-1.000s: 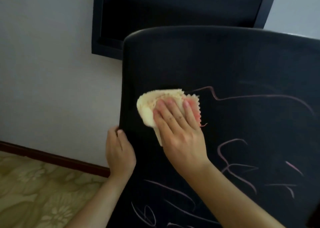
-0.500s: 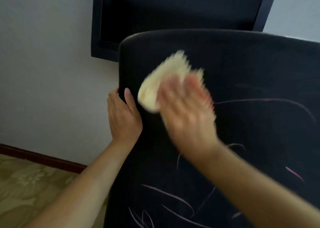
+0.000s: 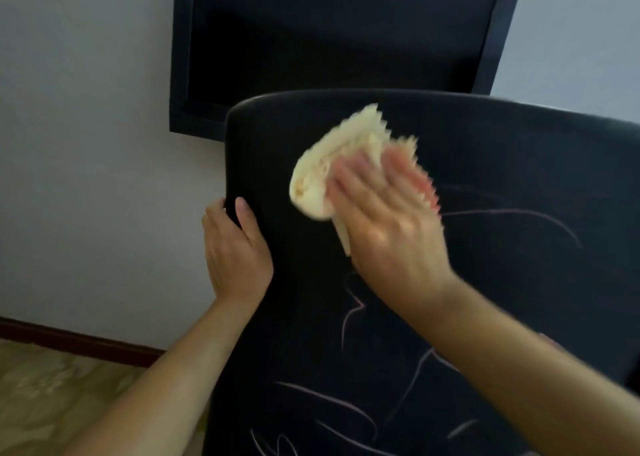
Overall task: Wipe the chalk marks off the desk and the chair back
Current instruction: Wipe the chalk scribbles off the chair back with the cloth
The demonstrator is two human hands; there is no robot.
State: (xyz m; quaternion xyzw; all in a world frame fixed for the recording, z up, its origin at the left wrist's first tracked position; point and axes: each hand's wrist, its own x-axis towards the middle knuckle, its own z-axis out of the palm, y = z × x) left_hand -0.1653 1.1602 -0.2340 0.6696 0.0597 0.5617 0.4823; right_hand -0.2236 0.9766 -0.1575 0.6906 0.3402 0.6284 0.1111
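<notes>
A: Near the chair back (image 3: 502, 165) top-left corner, right hand (image 3: 388, 220) presses flat fingers on the cloth (image 3: 332, 168), blurred.
B: Left hand (image 3: 235, 251)?
A: Grips the left edge. Chalk marks (image 3: 512, 215) lower right.

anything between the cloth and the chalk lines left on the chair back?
Nothing visible. The right hand presses the cloth flat on the chair back, with the chalk marks bare beside and below. The left hand grips the chair's left edge, clear of them.
</notes>
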